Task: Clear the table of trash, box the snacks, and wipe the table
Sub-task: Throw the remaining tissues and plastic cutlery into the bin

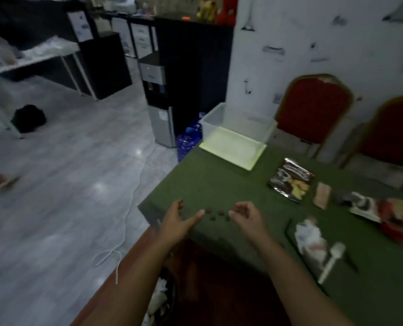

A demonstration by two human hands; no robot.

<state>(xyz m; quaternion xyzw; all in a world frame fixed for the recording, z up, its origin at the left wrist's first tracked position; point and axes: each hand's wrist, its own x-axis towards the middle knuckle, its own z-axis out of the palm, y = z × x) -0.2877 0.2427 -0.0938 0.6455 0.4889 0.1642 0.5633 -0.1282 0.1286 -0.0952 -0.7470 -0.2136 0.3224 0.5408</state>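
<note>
On bench, brown crumbs are flanked: left hand at 9 o'clock, grip released; right hand at 3 o'clock, fingers curled, nothing held.

Small brown crumbs, perhaps snack bits, scattered on green table corner.

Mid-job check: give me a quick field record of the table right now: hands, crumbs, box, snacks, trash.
left hand: open, fingers reaching toward the crumbs, holds nothing
right hand: fingers loosely curled beside the crumbs; grip unclear
brown crumbs: small cluster on the green tablecloth, between the hands
clear plastic box: far table corner, open, looks empty
snack bag: lying flat, outside the box
crumpled wrapper: on the table, white plastic spoon beside it
</note>
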